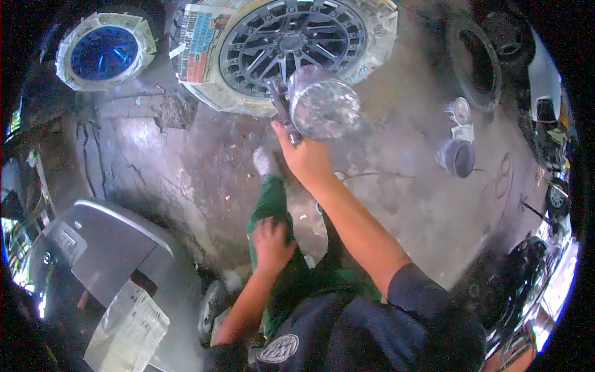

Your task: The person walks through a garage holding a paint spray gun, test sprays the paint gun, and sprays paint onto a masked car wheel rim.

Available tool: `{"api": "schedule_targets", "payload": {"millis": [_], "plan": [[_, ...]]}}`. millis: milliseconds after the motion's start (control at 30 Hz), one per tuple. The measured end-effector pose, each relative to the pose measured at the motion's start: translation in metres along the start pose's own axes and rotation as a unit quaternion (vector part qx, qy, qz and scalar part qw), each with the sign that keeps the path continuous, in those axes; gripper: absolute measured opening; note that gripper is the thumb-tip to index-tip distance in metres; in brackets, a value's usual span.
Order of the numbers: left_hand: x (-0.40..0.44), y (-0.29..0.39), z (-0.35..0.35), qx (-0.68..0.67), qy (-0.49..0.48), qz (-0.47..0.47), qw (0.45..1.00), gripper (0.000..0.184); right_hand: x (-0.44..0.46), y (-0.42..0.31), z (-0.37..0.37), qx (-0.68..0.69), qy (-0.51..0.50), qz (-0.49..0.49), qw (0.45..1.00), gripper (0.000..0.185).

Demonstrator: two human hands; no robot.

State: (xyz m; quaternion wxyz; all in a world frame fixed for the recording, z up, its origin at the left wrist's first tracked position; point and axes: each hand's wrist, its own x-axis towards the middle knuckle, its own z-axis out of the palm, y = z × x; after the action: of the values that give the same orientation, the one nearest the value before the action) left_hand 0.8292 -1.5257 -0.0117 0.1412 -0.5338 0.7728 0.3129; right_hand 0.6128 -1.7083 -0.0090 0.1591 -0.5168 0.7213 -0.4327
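Note:
My right hand point(305, 160) is wrapped round the handle of a spray gun point(280, 106), held out in front of me. A round, paint-smeared metal cup point(325, 110) is attached to the gun. Beyond it lies a dark grey alloy wheel point(291, 42), its surround covered with newspaper point(199, 43); the gun and cup overlap the wheel's near edge from this viewpoint. My left hand point(273, 245) lies on my green-trousered leg, fingers apart and slightly blurred, with nothing in it.
A blue wheel point(104, 53) edged with masking paper lies at far left. A grey car body part point(118, 239) with newspaper point(129, 328) stands lower left. Cans point(457, 159) and a hose point(384, 175) are on the concrete floor at right, below a tyre point(458, 59).

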Motion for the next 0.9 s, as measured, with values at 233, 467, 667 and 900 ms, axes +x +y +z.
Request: {"api": "schedule_targets", "payload": {"millis": [233, 467, 667, 900], "plan": [[-0.016, -0.093, 0.029, 0.027, -0.261, -0.301, 0.917, 0.114, 0.005, -0.029, 0.076, -0.016, 0.019, 0.062, 0.998, 0.033], [-0.021, -0.164, 0.019, -0.009, -0.271, -0.239, 0.932, 0.105, 0.014, -0.059, 0.123, -0.017, 0.078, 0.069, 0.994, 0.037], [-0.019, -0.204, 0.012, -0.022, -0.308, -0.198, 0.93, 0.101, 0.01, -0.075, 0.139, -0.048, 0.083, 0.107, 0.99, 0.037], [-0.01, -0.234, -0.002, -0.009, -0.345, -0.176, 0.922, 0.101, 0.012, -0.117, 0.136, -0.033, 0.053, 0.194, 0.979, 0.034]]}}
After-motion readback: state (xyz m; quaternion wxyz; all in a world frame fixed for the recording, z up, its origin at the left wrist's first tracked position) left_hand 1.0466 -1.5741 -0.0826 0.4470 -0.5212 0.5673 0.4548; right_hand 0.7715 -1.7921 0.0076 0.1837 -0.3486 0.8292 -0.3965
